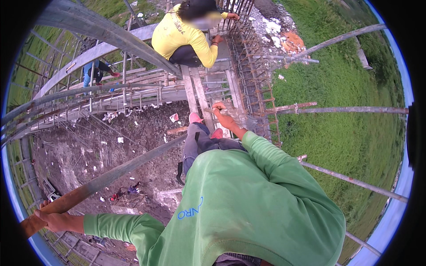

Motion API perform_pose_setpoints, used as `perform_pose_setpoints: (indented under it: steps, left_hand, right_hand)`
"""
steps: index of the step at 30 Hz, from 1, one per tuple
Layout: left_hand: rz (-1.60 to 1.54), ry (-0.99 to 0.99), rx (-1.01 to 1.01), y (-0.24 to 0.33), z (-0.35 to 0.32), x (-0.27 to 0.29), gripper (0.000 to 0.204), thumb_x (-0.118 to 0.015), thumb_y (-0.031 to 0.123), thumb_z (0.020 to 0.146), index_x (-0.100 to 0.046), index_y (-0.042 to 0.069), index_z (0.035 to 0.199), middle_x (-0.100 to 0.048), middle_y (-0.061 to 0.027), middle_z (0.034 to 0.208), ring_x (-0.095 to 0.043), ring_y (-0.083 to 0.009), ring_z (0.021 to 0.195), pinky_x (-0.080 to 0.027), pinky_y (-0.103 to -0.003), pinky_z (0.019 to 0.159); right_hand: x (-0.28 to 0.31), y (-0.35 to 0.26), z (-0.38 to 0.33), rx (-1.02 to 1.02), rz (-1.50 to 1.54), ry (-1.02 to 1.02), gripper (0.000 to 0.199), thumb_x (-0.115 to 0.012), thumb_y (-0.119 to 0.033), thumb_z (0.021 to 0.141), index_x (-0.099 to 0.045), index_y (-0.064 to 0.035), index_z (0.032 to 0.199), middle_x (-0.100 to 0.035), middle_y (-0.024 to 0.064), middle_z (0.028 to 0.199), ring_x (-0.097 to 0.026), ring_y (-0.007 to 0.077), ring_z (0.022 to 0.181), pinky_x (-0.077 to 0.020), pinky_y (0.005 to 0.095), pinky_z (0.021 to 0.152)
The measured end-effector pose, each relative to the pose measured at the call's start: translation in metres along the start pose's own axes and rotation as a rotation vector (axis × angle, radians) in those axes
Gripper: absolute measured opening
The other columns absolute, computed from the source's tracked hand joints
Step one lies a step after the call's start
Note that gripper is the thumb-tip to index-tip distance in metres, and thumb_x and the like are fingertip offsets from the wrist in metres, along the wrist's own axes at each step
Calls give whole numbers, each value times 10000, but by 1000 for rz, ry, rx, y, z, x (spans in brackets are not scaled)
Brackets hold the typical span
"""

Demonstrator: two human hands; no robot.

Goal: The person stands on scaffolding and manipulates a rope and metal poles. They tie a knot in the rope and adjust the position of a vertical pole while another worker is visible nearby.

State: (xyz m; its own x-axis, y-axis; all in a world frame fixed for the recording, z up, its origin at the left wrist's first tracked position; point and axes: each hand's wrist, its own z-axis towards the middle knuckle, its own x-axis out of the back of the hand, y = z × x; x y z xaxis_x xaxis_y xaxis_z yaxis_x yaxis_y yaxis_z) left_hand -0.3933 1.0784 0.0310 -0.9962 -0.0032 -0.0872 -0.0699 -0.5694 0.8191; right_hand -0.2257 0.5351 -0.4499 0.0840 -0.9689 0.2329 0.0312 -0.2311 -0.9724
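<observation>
My left hand (57,221) is wrapped round a rusty metal scaffold pipe (116,172) that slants up toward the middle of the view. Out in front of me is my right hand (225,118), above the narrow wooden planks (199,91) and beside a cage of rusty rebar (253,77). Its fingers are curled closed. Anything inside them is too small or hidden to name. My feet, in pink footwear (195,118), rest by the planks.
A co-worker in a yellow shirt (184,40) crouches farther along the planks, hands at the rebar. Another person in blue (91,73) is on the scaffold at left. Littered dirt (146,133) lies well below; grass (337,111) spreads right, crossed by metal pipes (355,109).
</observation>
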Motion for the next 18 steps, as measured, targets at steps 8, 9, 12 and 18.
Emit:
perform_pose_setpoints:
  steps: [8, 9, 12, 18]
  left_hand:
    - [-16, -25, -34, -3, 2, 1, 471, -732, 267, 921, -560, -141, 1081, -665, -202, 951, -673, -272, 824, -593, -354, 755]
    - [-27, -10, -10, -3, 2, 1, 469, -732, 266, 921, -561, -141, 1079, -665, -203, 952, -673, -272, 826, -593, -353, 757]
    - [-19, -12, -2, -2, 2, 1, 463, -729, 263, 922, -564, -142, 1074, -666, -204, 957, -674, -273, 831, -593, -352, 762]
    - [-6, 2, -8, 0, -1, 0, 458, -718, 261, 930, -564, -146, 1074, -666, -208, 963, -680, -275, 836, -598, -353, 770]
  right_hand:
    - [-1, 4, -1, -12, -10, 5, 162, -646, -168, 922, -672, -58, 1037, -705, 84, 965, -665, 198, 911, -521, 364, 823]
    - [-1, 2, -1, -18, -15, -3, 164, -647, -167, 921, -675, -56, 1038, -706, 85, 967, -666, 199, 914, -522, 364, 826]
    - [-1, -7, 0, -23, -19, -19, 166, -647, -165, 922, -683, -53, 1039, -708, 87, 973, -667, 203, 923, -523, 365, 831]
    - [3, -32, 3, -40, -123, -64, 161, -639, -146, 924, -688, -46, 1040, -708, 94, 993, -668, 217, 932, -525, 369, 833]
